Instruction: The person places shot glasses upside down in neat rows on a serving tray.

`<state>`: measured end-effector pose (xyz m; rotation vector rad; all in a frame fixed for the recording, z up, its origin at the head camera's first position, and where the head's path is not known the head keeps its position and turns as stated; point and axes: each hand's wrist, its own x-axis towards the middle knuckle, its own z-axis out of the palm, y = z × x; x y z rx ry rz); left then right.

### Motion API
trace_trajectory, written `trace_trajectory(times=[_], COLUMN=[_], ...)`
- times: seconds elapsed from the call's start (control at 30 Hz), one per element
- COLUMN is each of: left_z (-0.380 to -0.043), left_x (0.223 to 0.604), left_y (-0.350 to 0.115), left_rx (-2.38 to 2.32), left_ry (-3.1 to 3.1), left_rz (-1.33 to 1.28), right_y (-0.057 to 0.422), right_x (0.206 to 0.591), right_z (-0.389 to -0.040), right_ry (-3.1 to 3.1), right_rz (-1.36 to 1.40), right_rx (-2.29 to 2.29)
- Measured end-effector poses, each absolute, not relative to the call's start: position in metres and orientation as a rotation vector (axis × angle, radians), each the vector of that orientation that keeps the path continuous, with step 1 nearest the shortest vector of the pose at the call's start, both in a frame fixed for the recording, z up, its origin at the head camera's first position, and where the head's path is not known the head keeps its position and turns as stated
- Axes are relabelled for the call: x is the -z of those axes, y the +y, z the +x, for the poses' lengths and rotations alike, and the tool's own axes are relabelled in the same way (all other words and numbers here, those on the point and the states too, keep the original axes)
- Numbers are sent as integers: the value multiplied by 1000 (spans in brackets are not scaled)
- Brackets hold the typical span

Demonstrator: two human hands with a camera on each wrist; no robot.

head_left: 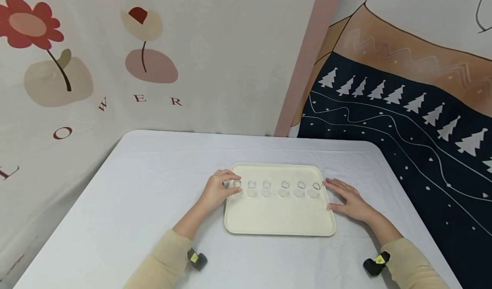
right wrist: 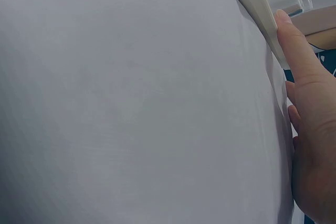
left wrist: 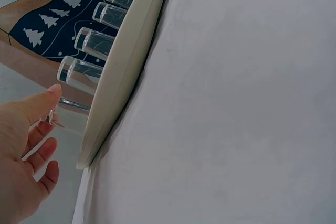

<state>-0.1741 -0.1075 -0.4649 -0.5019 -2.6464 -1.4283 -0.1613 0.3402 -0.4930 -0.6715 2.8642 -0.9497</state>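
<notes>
A cream rectangular tray (head_left: pixel 280 219) lies on the white-covered table, with several small clear glass cups standing upright in a row across it. My left hand (head_left: pixel 215 190) pinches the leftmost glass cup (head_left: pixel 237 184) between thumb and fingers, at the tray's left side. In the left wrist view the thumb (left wrist: pixel 43 101) lies against that cup's upper part, and the lower fingers are bent in the air. My right hand (head_left: pixel 351 202) rests at the tray's right edge with fingers extended, close to the rightmost glass cup (head_left: pixel 316 190). In the right wrist view its thumb (right wrist: pixel 296 51) touches the tray rim.
White cloth (head_left: pixel 153 182) covers the table around the tray. Behind stands a pale curtain (head_left: pixel 230 66) with flower prints, and at the right hangs a dark cloth (head_left: pixel 384 131) with white trees. A small black device (head_left: pixel 197 260) sits by the left sleeve, another (head_left: pixel 374 265) by the right.
</notes>
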Motion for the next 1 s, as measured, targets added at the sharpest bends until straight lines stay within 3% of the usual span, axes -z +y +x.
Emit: trace_trajectory(times=[1.0], left_z=[-165], left_x=[441], left_y=[-134], left_rx=[1325], left_ry=[-2707], left_rz=[-621], right_y=[337], right_x=[474], right_z=[-155], right_ry=[2889], right_rz=[-638], right_rx=[850])
